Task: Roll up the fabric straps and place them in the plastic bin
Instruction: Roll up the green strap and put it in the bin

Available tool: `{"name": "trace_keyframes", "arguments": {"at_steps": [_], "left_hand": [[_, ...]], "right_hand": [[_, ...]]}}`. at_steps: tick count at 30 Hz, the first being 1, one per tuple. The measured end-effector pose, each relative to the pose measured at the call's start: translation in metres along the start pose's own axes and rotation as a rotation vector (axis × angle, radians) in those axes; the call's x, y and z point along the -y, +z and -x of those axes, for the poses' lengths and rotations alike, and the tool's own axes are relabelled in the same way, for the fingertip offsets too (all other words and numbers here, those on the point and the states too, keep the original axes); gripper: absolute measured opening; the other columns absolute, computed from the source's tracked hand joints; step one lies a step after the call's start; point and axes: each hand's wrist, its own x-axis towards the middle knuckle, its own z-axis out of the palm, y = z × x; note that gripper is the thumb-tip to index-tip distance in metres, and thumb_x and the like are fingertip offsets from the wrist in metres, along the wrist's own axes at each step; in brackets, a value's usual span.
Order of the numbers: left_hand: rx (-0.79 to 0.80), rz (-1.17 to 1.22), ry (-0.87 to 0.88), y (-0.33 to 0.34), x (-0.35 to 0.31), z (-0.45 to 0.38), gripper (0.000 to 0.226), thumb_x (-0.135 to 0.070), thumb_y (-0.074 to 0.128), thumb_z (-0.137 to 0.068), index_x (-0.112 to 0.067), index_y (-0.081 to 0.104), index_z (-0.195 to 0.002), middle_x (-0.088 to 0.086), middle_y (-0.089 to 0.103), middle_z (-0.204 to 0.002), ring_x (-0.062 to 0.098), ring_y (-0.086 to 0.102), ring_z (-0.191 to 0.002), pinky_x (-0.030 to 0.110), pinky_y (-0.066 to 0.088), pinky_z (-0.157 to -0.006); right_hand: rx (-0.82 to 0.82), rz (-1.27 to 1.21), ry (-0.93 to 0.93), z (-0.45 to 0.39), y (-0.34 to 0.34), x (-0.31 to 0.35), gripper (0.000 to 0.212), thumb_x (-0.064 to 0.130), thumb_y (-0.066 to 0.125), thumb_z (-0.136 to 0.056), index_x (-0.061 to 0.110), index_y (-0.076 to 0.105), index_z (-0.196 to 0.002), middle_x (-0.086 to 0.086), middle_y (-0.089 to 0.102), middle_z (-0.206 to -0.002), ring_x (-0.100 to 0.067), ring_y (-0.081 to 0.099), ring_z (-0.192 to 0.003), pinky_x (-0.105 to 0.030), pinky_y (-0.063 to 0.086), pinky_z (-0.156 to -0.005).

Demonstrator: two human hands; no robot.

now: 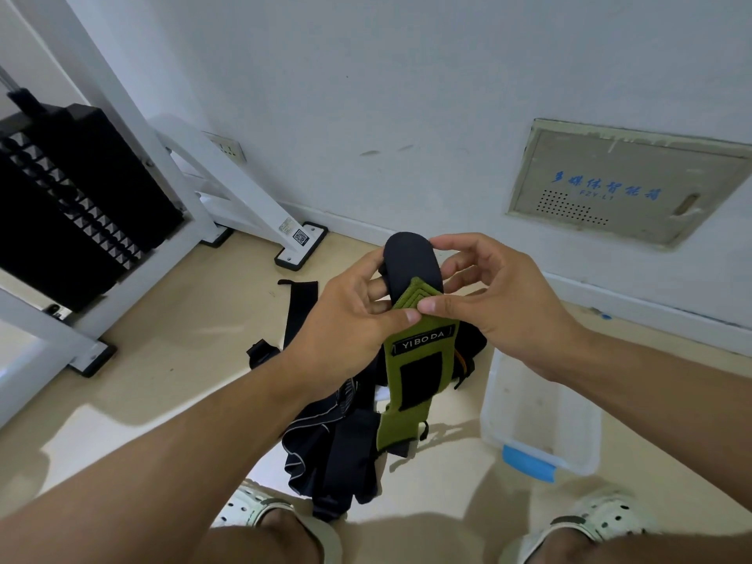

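I hold a green fabric strap with a black patch and a "YIBODA" label, its dark upper end looped over above my fingers. My left hand pinches the strap's left edge near the top. My right hand pinches the top from the right, thumb on the green end. The rest of the strap hangs down toward the floor. A clear plastic bin with a blue latch stands on the floor at the right, below my right forearm. A pile of dark straps lies on the floor under my hands.
A black strap lies flat on the beige floor behind the pile. A white gym machine frame with a black weight stack fills the left. The wall with a metal panel is close ahead. My sandalled feet are at the bottom.
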Motion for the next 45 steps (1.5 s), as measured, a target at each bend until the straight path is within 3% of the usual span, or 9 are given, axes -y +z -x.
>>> {"name": "trace_keyframes", "arguments": {"at_steps": [6, 10, 13, 19, 25, 30, 36, 40, 45], "left_hand": [[-0.005, -0.008, -0.039, 0.002, -0.005, 0.0, 0.1, 0.011, 0.061, -0.096, -0.034, 0.004, -0.164, 0.006, 0.077, -0.12, 0.019, 0.073, -0.113, 0.039, 0.053, -0.107], [0.04, 0.014, -0.06, 0.003, -0.005, -0.001, 0.102, 0.013, 0.055, -0.098, -0.038, -0.005, -0.163, 0.009, 0.076, -0.121, 0.024, 0.071, -0.116, 0.047, 0.049, -0.11], [0.095, 0.034, -0.093, 0.005, -0.005, 0.0, 0.103, 0.015, 0.051, -0.099, -0.041, -0.009, -0.162, 0.013, 0.075, -0.12, 0.024, 0.072, -0.111, 0.047, 0.051, -0.107], [0.122, 0.023, -0.142, 0.007, -0.003, 0.0, 0.098, 0.012, 0.048, -0.101, -0.04, -0.007, -0.163, 0.014, 0.073, -0.12, 0.025, 0.071, -0.111, 0.045, 0.05, -0.109], [0.157, -0.039, -0.177, 0.01, -0.003, 0.002, 0.099, 0.013, 0.052, -0.099, -0.038, -0.004, -0.163, 0.009, 0.073, -0.116, 0.022, 0.072, -0.106, 0.039, 0.054, -0.105], [0.183, -0.07, -0.212, 0.014, -0.003, 0.005, 0.106, 0.009, 0.056, -0.099, -0.038, -0.016, -0.161, 0.014, 0.066, -0.134, 0.023, 0.065, -0.123, 0.04, 0.05, -0.11], [0.132, -0.059, -0.18, 0.017, -0.003, 0.005, 0.108, 0.006, 0.067, -0.094, -0.037, -0.004, -0.164, 0.018, 0.07, -0.125, 0.03, 0.069, -0.116, 0.045, 0.05, -0.11], [0.11, -0.035, -0.166, 0.015, -0.001, 0.004, 0.106, 0.006, 0.068, -0.093, -0.038, 0.003, -0.164, 0.021, 0.07, -0.122, 0.031, 0.07, -0.115, 0.046, 0.052, -0.108], [0.1, -0.094, -0.15, 0.015, 0.0, 0.003, 0.109, 0.005, 0.074, -0.089, -0.038, 0.007, -0.164, 0.019, 0.071, -0.122, 0.026, 0.071, -0.115, 0.031, 0.053, -0.106]], "right_hand": [[0.09, -0.011, 0.063, 0.001, -0.002, 0.003, 0.039, 0.04, 0.083, -0.074, 0.038, 0.074, -0.112, 0.01, 0.075, -0.1, -0.004, 0.071, -0.087, -0.02, 0.056, -0.076], [0.13, -0.13, 0.143, -0.002, -0.002, 0.001, 0.05, 0.047, 0.081, -0.066, 0.031, 0.074, -0.113, 0.003, 0.077, -0.106, -0.015, 0.074, -0.1, -0.032, 0.057, -0.092], [0.106, -0.16, 0.151, -0.004, -0.002, 0.004, 0.036, 0.044, 0.077, -0.076, 0.024, 0.077, -0.105, 0.001, 0.079, -0.1, -0.016, 0.074, -0.093, -0.032, 0.056, -0.091], [0.119, -0.087, 0.085, 0.0, 0.0, 0.011, 0.025, 0.037, 0.056, -0.101, 0.025, 0.077, -0.107, 0.004, 0.079, -0.093, -0.002, 0.069, -0.073, -0.012, 0.049, -0.063], [0.167, -0.026, 0.102, -0.002, -0.002, 0.01, 0.017, 0.027, 0.072, -0.092, 0.027, 0.077, -0.108, 0.005, 0.079, -0.104, -0.016, 0.076, -0.094, -0.032, 0.061, -0.087], [0.308, 0.117, 0.075, -0.001, -0.007, 0.018, 0.018, 0.035, 0.067, -0.094, 0.03, 0.075, -0.11, 0.007, 0.079, -0.093, -0.004, 0.072, -0.081, -0.015, 0.053, -0.07], [0.202, 0.048, 0.061, -0.002, -0.007, 0.018, 0.013, 0.034, 0.072, -0.091, 0.022, 0.074, -0.093, -0.004, 0.077, -0.088, -0.019, 0.073, -0.081, -0.028, 0.057, -0.076], [0.25, -0.054, 0.163, -0.002, -0.013, 0.016, 0.034, 0.045, 0.077, -0.078, 0.022, 0.075, -0.104, -0.004, 0.079, -0.097, -0.025, 0.074, -0.089, -0.032, 0.057, -0.082], [0.361, -0.02, 0.19, 0.0, -0.019, 0.018, 0.057, 0.045, 0.084, -0.06, 0.015, 0.074, -0.108, -0.008, 0.077, -0.099, -0.012, 0.069, -0.081, -0.02, 0.051, -0.065]]}}
